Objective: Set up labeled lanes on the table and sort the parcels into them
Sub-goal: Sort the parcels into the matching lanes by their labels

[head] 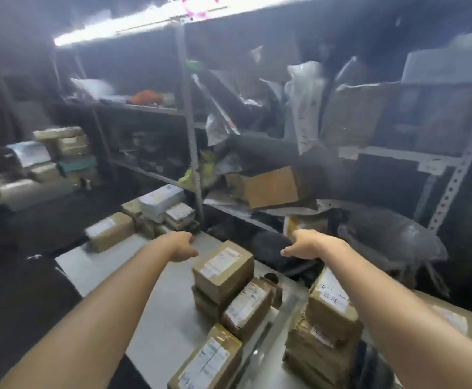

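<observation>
We stand in a dim storeroom where metal shelves (pixel 192 153) crammed with bags and cartons rise behind a grey surface (pixel 170 304). The parcels lie on that surface in groups. At the far left corner sits a corner cluster (pixel 159 204) of brown and white boxes, with a brown box (pixel 111 231) beside it toward the left edge. Near the middle stands a middle stack (pixel 223 269) of labelled brown boxes, and a leaning parcel (pixel 247 307) is tilted against its near side. A near parcel (pixel 209 360) lies toward the near edge. Along the right edge a right stack (pixel 327 313) of brown packets is piled high.

Both our arms reach forward over the surface. Our left hand (pixel 183 247) hangs above bare surface near the far edge, between the corner cluster and the middle stack. Our right hand (pixel 310 245) is over a dark bag (pixel 268 244) at the far edge. On both hands the thumb points inward, and the fingers bend away behind the knuckles in the blur. We cannot tell whether they grip anything.
</observation>
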Available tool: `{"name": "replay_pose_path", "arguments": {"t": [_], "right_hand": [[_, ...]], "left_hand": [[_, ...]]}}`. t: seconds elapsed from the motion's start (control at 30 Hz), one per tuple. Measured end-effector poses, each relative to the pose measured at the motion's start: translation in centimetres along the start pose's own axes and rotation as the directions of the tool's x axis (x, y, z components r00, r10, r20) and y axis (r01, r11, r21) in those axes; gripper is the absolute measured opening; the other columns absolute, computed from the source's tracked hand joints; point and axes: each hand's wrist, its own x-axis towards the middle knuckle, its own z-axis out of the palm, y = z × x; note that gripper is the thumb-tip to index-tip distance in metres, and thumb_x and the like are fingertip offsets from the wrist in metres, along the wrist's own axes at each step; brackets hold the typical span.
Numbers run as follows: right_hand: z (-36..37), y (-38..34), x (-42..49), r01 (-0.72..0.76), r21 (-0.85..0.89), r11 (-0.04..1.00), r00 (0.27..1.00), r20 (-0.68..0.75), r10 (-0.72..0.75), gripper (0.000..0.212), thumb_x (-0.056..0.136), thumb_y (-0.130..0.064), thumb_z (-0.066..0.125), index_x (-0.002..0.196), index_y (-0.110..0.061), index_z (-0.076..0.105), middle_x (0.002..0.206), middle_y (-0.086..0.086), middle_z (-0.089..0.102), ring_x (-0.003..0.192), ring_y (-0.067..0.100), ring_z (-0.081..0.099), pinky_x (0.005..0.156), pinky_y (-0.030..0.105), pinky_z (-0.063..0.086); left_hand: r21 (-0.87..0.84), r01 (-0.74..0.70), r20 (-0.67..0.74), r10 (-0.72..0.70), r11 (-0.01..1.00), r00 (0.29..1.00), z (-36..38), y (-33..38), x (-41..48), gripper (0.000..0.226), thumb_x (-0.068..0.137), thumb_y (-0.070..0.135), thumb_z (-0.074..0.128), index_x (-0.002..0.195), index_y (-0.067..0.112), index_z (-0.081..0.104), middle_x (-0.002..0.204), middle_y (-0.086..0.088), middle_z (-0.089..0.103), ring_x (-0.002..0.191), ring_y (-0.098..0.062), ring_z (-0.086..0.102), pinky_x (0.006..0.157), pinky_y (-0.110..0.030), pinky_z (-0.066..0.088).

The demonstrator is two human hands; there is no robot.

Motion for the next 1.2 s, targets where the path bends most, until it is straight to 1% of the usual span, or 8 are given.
{"name": "replay_pose_path", "arguments": {"t": [0.13,0.33,0.5,0.7,0.9,0.97,1.07,1.2], "right_hand": [[2.2,-13.3,4.1,0.133,-0.007,0.991,0.990,0.040,-0.132,0.074,0.096,-0.055,0.057,0.154,-0.015,0.034,0.159,0.004,0.037,0.141,0.026,0.041,0.110,0.036,0.040],[5.8,-32.8,8.2,0.261,-0.021,0.965,0.964,0.057,-0.260,0.060,0.095,-0.048,0.061,0.144,-0.016,0.049,0.143,0.003,0.052,0.127,0.025,0.052,0.102,0.034,0.046],[7.8,-43.5,12.3,0.281,-0.063,0.958,0.957,0.099,-0.274,0.046,0.093,-0.050,0.061,0.126,-0.018,0.056,0.123,0.003,0.059,0.104,0.023,0.058,0.060,0.028,0.042],[8.5,-51.0,19.7,0.306,-0.048,0.951,0.951,0.064,-0.303,0.038,0.091,-0.047,0.063,0.116,-0.019,0.059,0.123,0.006,0.062,0.103,0.022,0.059,0.078,0.032,0.047],[10.0,-55.4,29.8,0.296,0.035,0.954,0.954,0.030,-0.298,0.013,0.090,-0.039,0.060,0.087,-0.028,0.053,0.094,-0.002,0.060,0.089,0.019,0.055,0.060,0.027,0.037],[10.7,-56.9,32.8,0.301,0.069,0.951,0.952,0.034,-0.304,0.014,0.092,-0.035,0.059,0.103,-0.027,0.058,0.105,0.001,0.063,0.097,0.023,0.057,0.072,0.031,0.044],[12.7,-59.1,38.2,0.256,0.162,0.953,0.963,0.040,-0.265,0.042,0.091,-0.038,0.058,0.128,-0.018,0.058,0.123,0.007,0.064,0.107,0.026,0.059,0.085,0.032,0.046],[15.2,-61.8,42.9,0.206,0.249,0.946,0.971,0.065,-0.228,0.041,0.095,-0.041,0.055,0.125,-0.014,0.060,0.128,0.007,0.063,0.118,0.028,0.057,0.088,0.031,0.044]], "left_hand": [[-0.038,0.150,-0.024,-0.151,0.988,0.988,-1.1,-14.7,-1.6,0.057,0.099,0.044,0.050,0.150,0.020,0.040,0.155,-0.003,0.040,0.140,-0.025,0.040,0.109,-0.037,0.037],[-0.130,0.287,0.011,-0.288,0.949,0.958,-1.5,-34.1,-1.3,0.057,0.100,0.043,0.050,0.152,0.022,0.038,0.156,-0.004,0.036,0.139,-0.026,0.041,0.108,-0.035,0.038],[-0.223,0.328,0.012,-0.334,0.918,0.943,-1.5,-44.6,1.1,0.055,0.090,0.051,0.055,0.142,0.033,0.050,0.146,-0.003,0.048,0.126,-0.027,0.052,0.103,-0.039,0.046],[-0.239,0.312,0.021,-0.316,0.920,0.948,-2.9,-50.7,7.8,0.055,0.094,0.046,0.053,0.146,0.028,0.045,0.148,-0.004,0.046,0.130,-0.026,0.049,0.103,-0.037,0.045],[-0.213,0.283,0.009,-0.288,0.935,0.958,-4.3,-54.5,18.4,0.052,0.096,0.045,0.050,0.145,0.030,0.045,0.145,-0.003,0.050,0.125,-0.026,0.053,0.097,-0.037,0.047],[-0.212,0.282,-0.002,-0.289,0.936,0.957,-4.6,-55.5,21.7,0.050,0.096,0.045,0.049,0.144,0.031,0.046,0.142,-0.002,0.053,0.121,-0.025,0.055,0.093,-0.036,0.048],[-0.206,0.282,0.006,-0.287,0.937,0.958,-4.8,-57.3,27.3,0.049,0.096,0.047,0.049,0.142,0.031,0.047,0.137,0.000,0.056,0.115,-0.023,0.057,0.090,-0.036,0.050],[-0.247,0.267,0.042,-0.265,0.932,0.963,-4.5,-59.7,33.8,0.044,0.093,0.048,0.052,0.135,0.032,0.053,0.126,0.003,0.061,0.107,-0.020,0.060,0.091,-0.038,0.053]]}}
